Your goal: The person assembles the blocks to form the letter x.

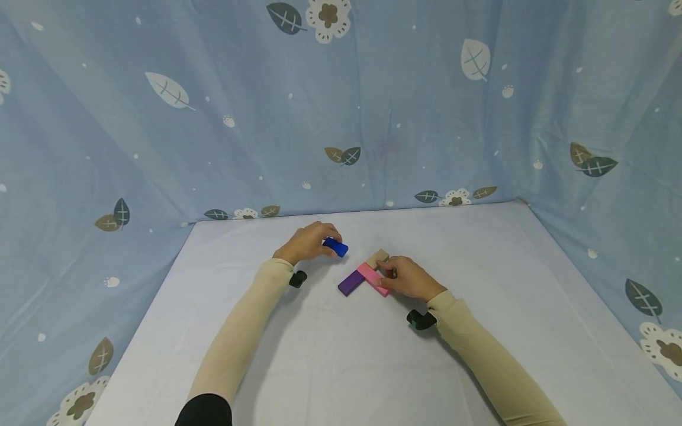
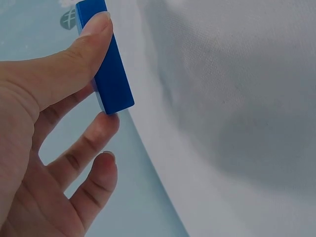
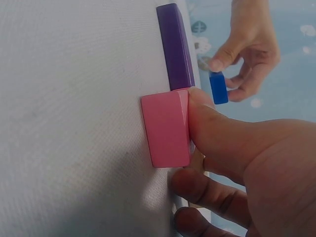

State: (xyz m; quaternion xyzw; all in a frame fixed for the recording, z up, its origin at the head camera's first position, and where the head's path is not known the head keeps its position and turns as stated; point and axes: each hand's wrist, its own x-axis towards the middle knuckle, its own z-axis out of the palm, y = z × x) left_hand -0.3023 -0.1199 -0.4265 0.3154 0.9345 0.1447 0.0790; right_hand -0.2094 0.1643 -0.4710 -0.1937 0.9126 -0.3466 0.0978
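Note:
My left hand (image 1: 311,241) holds a blue block (image 1: 335,247) above the table, pinched between thumb and fingertips. In the left wrist view the thumb lies across one face of the blue block (image 2: 114,81), and the lower two fingers curve loosely below it. On the table, my right hand (image 1: 409,278) grips a pink block (image 1: 369,273) with thumb and fingers. A purple block (image 1: 351,283) touches the pink one on its left side. Beyond the pink block lies a tan block (image 1: 376,258), partly behind the right fingers. The right wrist view shows the pink block's end (image 3: 167,131) up close.
A white cloth (image 1: 341,367) covers the table under the blocks. Behind and at the sides hangs a blue curtain (image 1: 383,106) with leaves and flowers. Each wrist wears a small black camera, one at the left wrist (image 1: 298,278), one at the right (image 1: 422,320).

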